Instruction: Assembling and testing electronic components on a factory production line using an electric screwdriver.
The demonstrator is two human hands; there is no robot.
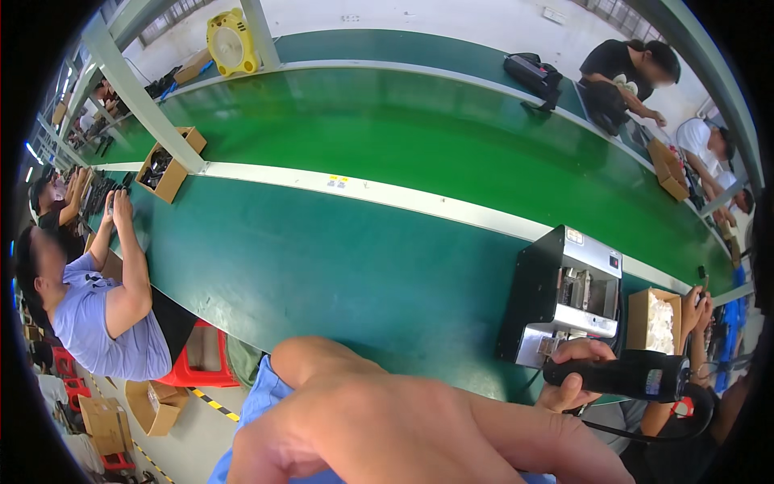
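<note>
My left hand (387, 415) is raised close in front of the camera at the bottom, its back showing. Its fingers look spread, but their tips run past the lower edge and I see nothing in them. My right hand (556, 394) grips a thick black handheld device (621, 376), with fingers over the far side and thumb on the near side. A printed label sits near the device's right end, where a black cable (704, 419) curves down. Just beyond stands a black-and-silver bench machine (528, 286) with an opening in its front. My right wrist is hidden behind my left hand.
A green workbench (355, 258) stretches ahead, bordered by a pale rail (419, 200). Cardboard boxes hold white pieces (637, 323) at right and dark parts (173, 189) at left. A yellow fan (231, 44) stands far back. People work on both sides; a red stool (201, 355) is at left.
</note>
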